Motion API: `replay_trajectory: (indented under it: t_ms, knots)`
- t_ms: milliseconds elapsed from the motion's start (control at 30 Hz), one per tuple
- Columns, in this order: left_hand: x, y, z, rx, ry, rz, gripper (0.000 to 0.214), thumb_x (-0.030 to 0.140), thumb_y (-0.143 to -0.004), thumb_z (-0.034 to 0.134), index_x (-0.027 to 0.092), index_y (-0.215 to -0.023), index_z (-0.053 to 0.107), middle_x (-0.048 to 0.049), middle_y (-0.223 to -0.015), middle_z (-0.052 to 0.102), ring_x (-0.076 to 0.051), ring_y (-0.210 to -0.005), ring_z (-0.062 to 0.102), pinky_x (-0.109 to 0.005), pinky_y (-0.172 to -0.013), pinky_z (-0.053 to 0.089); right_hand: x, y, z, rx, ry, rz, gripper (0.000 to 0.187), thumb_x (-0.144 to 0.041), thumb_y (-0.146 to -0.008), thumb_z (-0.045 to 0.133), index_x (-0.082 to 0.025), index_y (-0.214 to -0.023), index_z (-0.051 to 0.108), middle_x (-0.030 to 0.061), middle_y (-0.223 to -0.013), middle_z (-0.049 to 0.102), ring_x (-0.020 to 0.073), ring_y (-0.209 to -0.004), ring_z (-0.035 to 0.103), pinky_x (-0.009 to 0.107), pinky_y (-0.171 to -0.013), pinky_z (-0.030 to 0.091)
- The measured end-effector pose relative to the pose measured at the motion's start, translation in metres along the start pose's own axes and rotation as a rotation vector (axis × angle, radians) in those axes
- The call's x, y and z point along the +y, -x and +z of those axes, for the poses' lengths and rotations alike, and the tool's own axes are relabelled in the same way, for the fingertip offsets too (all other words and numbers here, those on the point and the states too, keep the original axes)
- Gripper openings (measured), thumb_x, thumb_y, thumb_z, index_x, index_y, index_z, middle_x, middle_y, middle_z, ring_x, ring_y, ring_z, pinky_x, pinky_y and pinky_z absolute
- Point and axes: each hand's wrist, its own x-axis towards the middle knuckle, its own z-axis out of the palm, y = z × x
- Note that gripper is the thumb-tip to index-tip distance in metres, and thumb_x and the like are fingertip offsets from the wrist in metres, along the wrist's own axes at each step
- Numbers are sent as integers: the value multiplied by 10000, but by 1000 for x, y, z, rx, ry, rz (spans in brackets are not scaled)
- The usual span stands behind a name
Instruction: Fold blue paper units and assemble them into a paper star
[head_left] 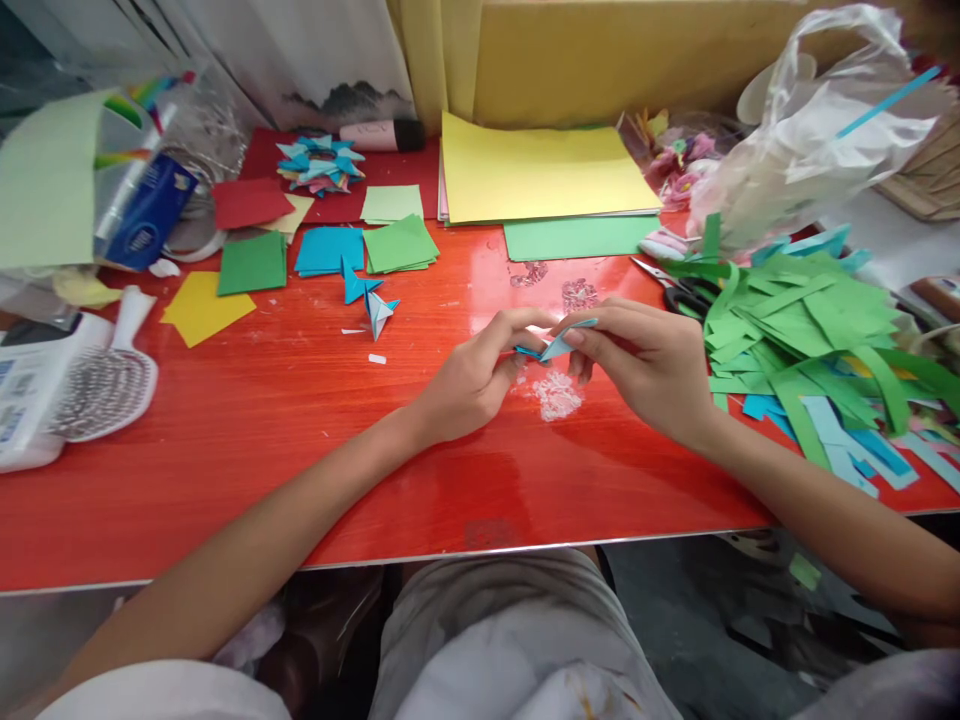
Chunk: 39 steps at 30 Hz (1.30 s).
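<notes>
Between my two hands is a small piece of folded blue paper [559, 345], light blue on one part and darker blue on another. My left hand [480, 375] pinches its left end, and my right hand [649, 360] grips the right side between thumb and fingers. Both hands are just above the red table [360, 440]. To the left stand two folded blue paper pieces [379, 312], touching or nearly so. Behind them lie a stack of blue paper squares [330, 250] and a stack of light green squares [401, 245].
Yellow sheets [547, 170] lie at the back. Green paper scraps [810, 320] heap on the right beside black-handled scissors [686, 298] and a plastic bag [817, 130]. A hairbrush [112, 390] lies left; a folded paper ring [321, 163] sits behind the squares.
</notes>
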Motion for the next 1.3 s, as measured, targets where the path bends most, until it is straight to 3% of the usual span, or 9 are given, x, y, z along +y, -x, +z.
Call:
replay_trajectory:
  t_ms: [200,600,933,1133,1300]
  knots:
    - [-1,0,0,-31,105,8,281,192,-844,415,226,-1122,387,-20,-943,559,-139,-910,557,-283,-799,446,0,3,0,25,127,-127,132,-185,-824,485,-187,-844,616,-7,-624,548,86,-507,530,224,-513,441]
    - [0,0,-1,-2,100,-23,261,200,-827,444,210,-1085,403,-16,-880,573,-137,-874,565,-284,-777,445,3,9,4,74,291,-404,244,-114,-823,460,-264,-991,552,18,-754,593,110,-614,576,230,-562,474]
    - [-1,0,-1,17,111,-15,242,154,-797,465,202,-1032,434,-8,-844,563,-129,-834,566,-277,-760,447,2,9,5,68,308,-375,156,-156,-831,465,-218,-922,575,19,-742,609,108,-619,583,225,-563,480]
    - [-2,0,-2,20,86,-15,248,142,-777,462,205,-1016,442,-11,-857,558,-135,-822,554,-286,-740,445,-2,6,5,-50,229,-311,122,-197,-810,506,-204,-909,576,18,-804,617,97,-628,577,214,-568,489]
    - [-3,0,-1,10,105,-17,265,124,-767,454,204,-1019,437,-10,-860,552,-133,-832,549,-284,-749,441,-2,7,6,-50,211,-247,103,-182,-810,498,-197,-874,577,8,-752,616,90,-586,568,202,-528,474]
